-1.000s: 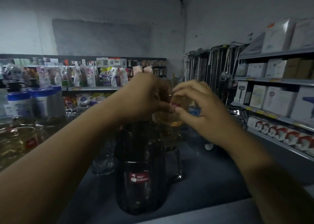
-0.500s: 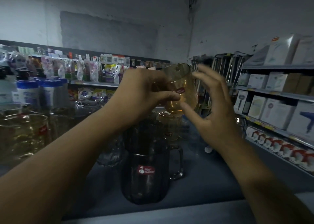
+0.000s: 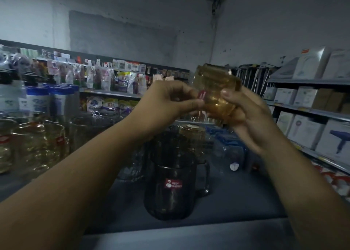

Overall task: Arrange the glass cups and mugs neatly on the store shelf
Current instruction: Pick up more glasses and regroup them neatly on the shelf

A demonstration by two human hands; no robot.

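Above the grey shelf, an amber glass cup lies tilted between both hands, the left hand pinching its labelled side and the right hand curled round its far side, over a dark pitcher, with amber mugs crowding the left and grey surface showing to the pitcher's right.

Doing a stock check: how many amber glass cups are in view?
5. A held cup between the left hand and right hand; a second cup behind the dark pitcher; three cups at far left. Others may be hidden.
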